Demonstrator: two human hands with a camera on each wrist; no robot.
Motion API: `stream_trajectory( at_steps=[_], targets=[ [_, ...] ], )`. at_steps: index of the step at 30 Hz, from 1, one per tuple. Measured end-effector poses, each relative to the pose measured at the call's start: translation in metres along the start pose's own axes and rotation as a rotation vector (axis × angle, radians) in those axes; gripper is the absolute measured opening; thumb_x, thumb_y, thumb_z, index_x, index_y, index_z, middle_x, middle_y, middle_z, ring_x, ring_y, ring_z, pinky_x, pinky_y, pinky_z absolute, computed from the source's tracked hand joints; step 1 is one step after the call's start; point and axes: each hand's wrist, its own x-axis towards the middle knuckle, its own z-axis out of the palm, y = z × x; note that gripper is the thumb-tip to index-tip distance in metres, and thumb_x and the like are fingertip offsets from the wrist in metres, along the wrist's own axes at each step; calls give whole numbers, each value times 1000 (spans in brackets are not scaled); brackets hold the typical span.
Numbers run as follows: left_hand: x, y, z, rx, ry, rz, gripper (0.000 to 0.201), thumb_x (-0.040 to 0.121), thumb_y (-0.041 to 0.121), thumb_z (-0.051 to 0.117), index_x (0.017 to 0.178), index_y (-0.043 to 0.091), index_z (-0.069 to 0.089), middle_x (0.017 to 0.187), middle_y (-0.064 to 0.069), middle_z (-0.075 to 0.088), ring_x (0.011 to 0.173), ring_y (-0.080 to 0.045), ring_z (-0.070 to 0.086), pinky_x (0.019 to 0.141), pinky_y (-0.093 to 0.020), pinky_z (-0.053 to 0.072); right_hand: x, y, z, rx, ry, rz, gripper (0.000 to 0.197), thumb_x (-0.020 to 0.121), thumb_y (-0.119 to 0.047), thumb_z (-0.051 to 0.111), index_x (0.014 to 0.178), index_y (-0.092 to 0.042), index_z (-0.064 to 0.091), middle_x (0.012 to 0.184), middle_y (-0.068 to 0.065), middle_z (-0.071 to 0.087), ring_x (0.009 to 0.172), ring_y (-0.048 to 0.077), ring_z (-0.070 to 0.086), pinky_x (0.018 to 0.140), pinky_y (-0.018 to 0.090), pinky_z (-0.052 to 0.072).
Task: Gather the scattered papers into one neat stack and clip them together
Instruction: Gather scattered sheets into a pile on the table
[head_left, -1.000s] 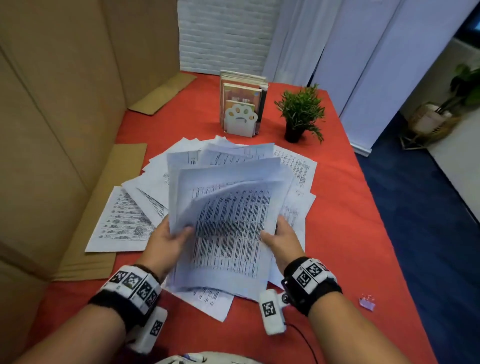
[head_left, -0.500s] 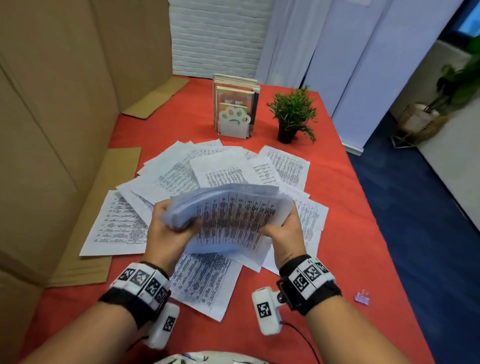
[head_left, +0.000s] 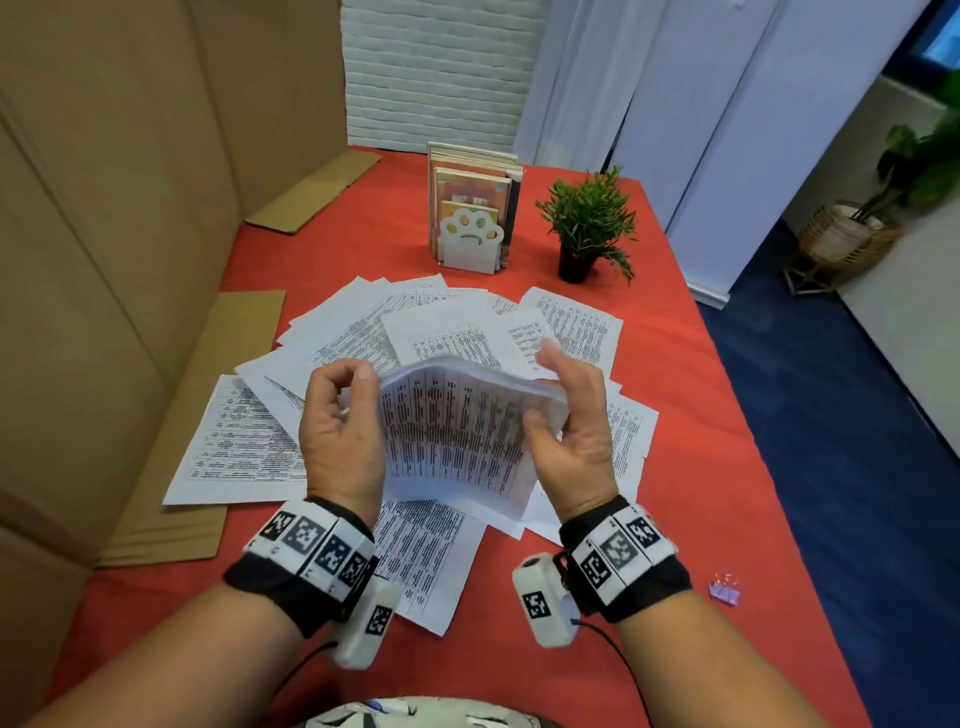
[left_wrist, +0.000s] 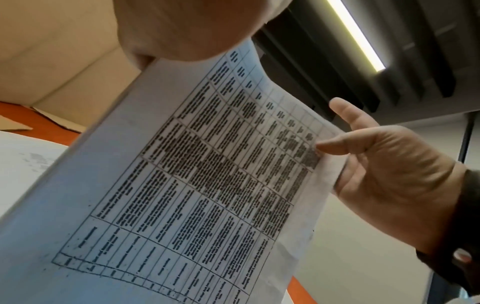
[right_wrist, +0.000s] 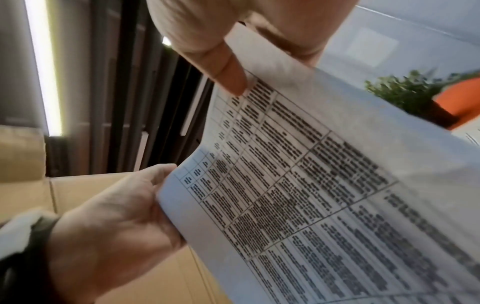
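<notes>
A bundle of printed sheets stands nearly upright above the red table, its top edge bowed. My left hand grips the bundle's left edge with curled fingers. My right hand pinches the right edge, thumb on the printed face. The right wrist view shows the left hand wrapped round the sheets' edge. In the left wrist view the right hand has its thumb on the page. Several loose papers lie fanned under and behind the bundle. A small lilac binder clip lies at the right.
A paw-shaped bookend with books and a small potted plant stand behind the papers. Cardboard walls close the left side, and flat cardboard lies beneath the leftmost sheets. The table's right edge drops to blue carpet.
The loosely fanned sheets in my hands have been drawn together into a tighter bundle and tipped upright. Both hands slid up its side edges.
</notes>
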Motion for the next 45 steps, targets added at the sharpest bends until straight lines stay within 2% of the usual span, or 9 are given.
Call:
stream_trajectory(
  at_steps=[5, 8, 12, 18, 22, 28, 33, 37, 45],
  targets=[
    [0, -14, -15, -23, -174, -46, 42, 71, 50, 68, 107, 41, 47, 103, 15, 52, 86, -1, 56, 70, -16, 53, -1, 1, -2, 50, 11, -3, 65, 67, 21, 48, 119, -16, 58, 110, 12, 53, 104, 15, 55, 92, 17, 43],
    [1, -31, -22, 138, -252, -163, 67, 69, 9, 77, 110, 44, 36, 113, -3, 52, 100, -18, 57, 80, -29, 55, -5, 5, -2, 246, 32, 217, 83, 62, 19, 46, 112, -47, 44, 121, 9, 52, 100, 20, 57, 84, 25, 52],
    [2, -49, -28, 218, -289, -324, 86, 72, -10, 66, 100, 65, 35, 118, -14, 57, 111, -29, 56, 95, -48, 49, -10, 26, 6, 311, -4, 566, 63, 74, 19, 52, 105, -36, 51, 95, 7, 57, 82, 20, 57, 74, 40, 51],
    [-4, -76, -37, 336, -395, -424, 50, 77, -3, 66, 117, 21, 46, 109, -7, 65, 105, -24, 61, 96, -50, 48, -19, 49, 12, 166, -147, 747, 34, 82, -14, 64, 115, -14, 52, 116, 19, 60, 108, 33, 58, 89, 42, 50],
    [-9, -71, -29, 359, -301, -371, 31, 82, -6, 56, 98, 21, 57, 90, 2, 65, 91, -23, 59, 80, -34, 49, -26, 50, 9, 69, -188, 734, 30, 90, -23, 58, 118, -13, 57, 113, 10, 65, 106, 26, 60, 96, 47, 49],
    [4, -65, -10, 296, -31, -387, 29, 84, 3, 59, 111, 12, 55, 96, -11, 62, 88, -25, 59, 82, -32, 46, -26, 68, 0, 108, -304, 672, 27, 86, -34, 57, 112, -24, 59, 113, 6, 68, 104, 19, 63, 93, 37, 51],
    [14, -77, -28, 435, 27, -478, 29, 86, 9, 59, 115, 10, 54, 101, -11, 61, 90, -28, 58, 81, -36, 47, -33, 116, -39, -370, -257, 704, 36, 87, -16, 59, 123, -15, 57, 124, 9, 55, 115, 20, 53, 103, 32, 38],
    [5, -89, -48, 586, -54, -531, 27, 85, 8, 60, 112, 8, 55, 98, -13, 61, 90, -30, 60, 81, -36, 47, -40, 152, -83, -699, -47, 1107, 63, 81, -15, 58, 137, -34, 38, 147, 10, 26, 126, 37, 35, 107, 41, 32],
    [-10, -122, -88, 521, -123, -662, 27, 82, 1, 60, 108, 9, 59, 101, -11, 67, 93, -30, 64, 86, -42, 50, -27, 156, -24, -738, -529, 864, 77, 76, 9, 36, 140, -32, 35, 159, -2, 6, 136, 40, 19, 112, 42, 27]
  ],
)
